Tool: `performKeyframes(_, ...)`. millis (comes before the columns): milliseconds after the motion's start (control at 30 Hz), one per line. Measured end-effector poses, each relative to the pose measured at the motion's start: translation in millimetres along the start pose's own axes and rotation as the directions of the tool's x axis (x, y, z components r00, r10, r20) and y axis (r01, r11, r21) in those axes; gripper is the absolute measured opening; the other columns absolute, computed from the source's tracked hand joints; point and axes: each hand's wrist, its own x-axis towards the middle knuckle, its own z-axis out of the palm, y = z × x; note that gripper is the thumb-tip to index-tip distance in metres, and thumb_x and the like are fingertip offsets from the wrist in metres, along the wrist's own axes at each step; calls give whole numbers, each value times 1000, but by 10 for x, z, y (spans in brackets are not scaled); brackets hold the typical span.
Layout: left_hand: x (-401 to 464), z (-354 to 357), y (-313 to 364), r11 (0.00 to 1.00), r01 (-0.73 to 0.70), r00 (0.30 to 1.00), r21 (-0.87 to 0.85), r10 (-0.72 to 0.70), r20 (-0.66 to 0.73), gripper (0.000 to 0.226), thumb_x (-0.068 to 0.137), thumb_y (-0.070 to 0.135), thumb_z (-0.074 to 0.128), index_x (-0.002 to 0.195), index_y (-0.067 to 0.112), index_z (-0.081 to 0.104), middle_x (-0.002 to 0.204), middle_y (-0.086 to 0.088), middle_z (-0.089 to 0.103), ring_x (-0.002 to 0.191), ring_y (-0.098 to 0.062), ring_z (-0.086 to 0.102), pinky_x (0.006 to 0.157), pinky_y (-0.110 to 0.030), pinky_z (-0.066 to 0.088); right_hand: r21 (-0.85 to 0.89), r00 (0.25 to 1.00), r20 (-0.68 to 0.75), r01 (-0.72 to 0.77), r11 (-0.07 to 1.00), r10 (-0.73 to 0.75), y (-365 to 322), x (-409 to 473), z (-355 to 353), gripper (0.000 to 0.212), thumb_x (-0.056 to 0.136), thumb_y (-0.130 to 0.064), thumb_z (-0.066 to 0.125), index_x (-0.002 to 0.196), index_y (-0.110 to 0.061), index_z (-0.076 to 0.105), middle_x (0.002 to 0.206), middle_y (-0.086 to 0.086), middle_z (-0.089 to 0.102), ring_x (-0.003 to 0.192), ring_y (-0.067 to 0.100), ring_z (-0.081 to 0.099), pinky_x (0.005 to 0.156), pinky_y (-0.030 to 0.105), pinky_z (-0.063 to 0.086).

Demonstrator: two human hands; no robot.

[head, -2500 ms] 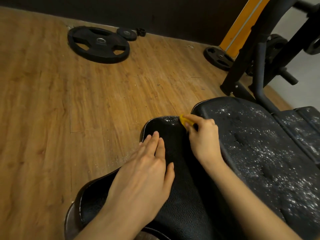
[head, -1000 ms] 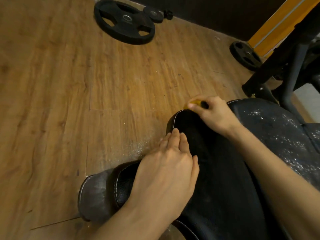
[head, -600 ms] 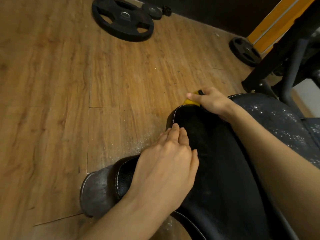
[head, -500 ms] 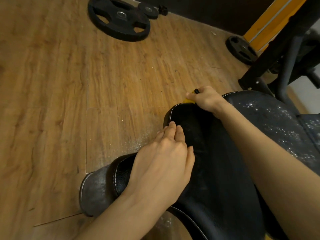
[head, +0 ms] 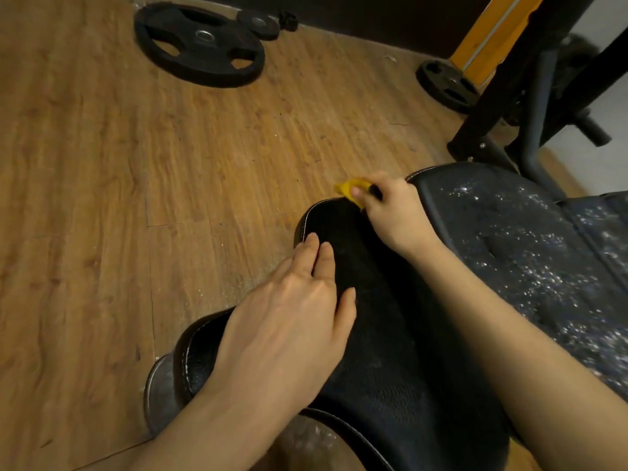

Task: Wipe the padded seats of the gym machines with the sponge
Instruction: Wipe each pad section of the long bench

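Note:
A black padded seat (head: pixel 390 334) with white stitching runs from the bottom of the view toward the middle. My left hand (head: pixel 292 321) lies flat on its left side, fingers together, holding nothing. My right hand (head: pixel 390 212) is shut on a yellow sponge (head: pixel 350 190) at the seat's far end, where the sponge touches the rim. Most of the sponge is hidden under my fingers. A second black pad (head: pixel 526 253) to the right is speckled with white flecks.
The wooden floor (head: pixel 136 198) carries white specks beside the seat. A large black weight plate (head: pixel 200 44) and a small one (head: pixel 260 23) lie at the back left. Another plate (head: pixel 447 85) leans by a yellow post (head: pixel 489 35). A black machine frame (head: pixel 530 96) stands at right.
My right hand with the sponge has stayed at the seat's far rim, shifting slightly. My left hand stays pressed on the seat. The camera view has shifted a little.

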Motion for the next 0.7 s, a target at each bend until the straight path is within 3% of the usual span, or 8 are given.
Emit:
performKeyframes(100,-33,-80,47,998,-38,999,-43,39,21,55,94,48,37,136,17,57,143,0,53,114,-12,64,75,-24,55,53,964,30,-267,962,265,102,278,81,30,98,-25,53,93,2,64,92,13,67,86,28,63,75,35,50)
performKeyframes(200,-21,-89,64,997,-25,1000,-74,26,15,56,94,49,36,142,22,50,151,5,44,118,-9,61,79,-21,53,30,976,-127,-175,984,177,28,-135,23,21,98,-17,54,89,-2,65,81,10,63,75,25,59,59,26,36)
performKeyframes(333,-16,-53,36,1000,-9,997,-2,9,70,51,88,45,51,124,13,67,131,-4,63,95,-14,72,58,-22,55,13,969,-241,48,999,-43,-2,-712,-44,31,94,-9,58,125,-12,65,123,1,65,115,9,58,96,12,39)
performKeyframes(400,-25,-48,42,999,-29,997,15,28,74,52,89,45,50,127,12,65,134,-6,61,96,-17,72,57,-25,55,23,983,-181,-41,999,45,60,-467,-50,23,95,-10,56,114,-9,68,104,3,69,96,15,62,80,16,41)
performKeyframes(467,-30,-81,72,999,-25,996,-28,28,88,57,92,47,42,138,15,55,146,-3,50,112,-18,66,72,-30,57,71,966,-99,-232,970,238,95,-141,-65,14,97,-14,54,90,-5,62,75,4,55,70,20,51,64,27,34)
performKeyframes(500,-37,-92,90,999,-23,997,-44,27,79,60,93,50,38,144,19,48,153,0,41,122,-17,58,82,-31,55,96,953,-76,-286,953,294,108,-51,-78,18,97,-17,53,85,-5,56,72,5,50,70,22,47,62,28,31)
performKeyframes(600,-34,-118,116,998,-30,998,-63,33,45,62,96,53,29,153,27,27,162,9,17,140,-10,37,102,-28,43,165,959,-110,-242,956,261,190,-250,-147,17,98,-16,54,106,-10,68,84,4,58,68,12,51,60,19,34)
performKeyframes(700,-28,-114,102,996,-33,998,-85,37,42,60,97,52,30,153,29,25,162,11,14,142,-9,33,105,-29,40,173,960,-185,-181,968,213,277,-862,-304,30,96,-16,57,124,-20,65,91,-3,64,64,1,53,60,4,37)
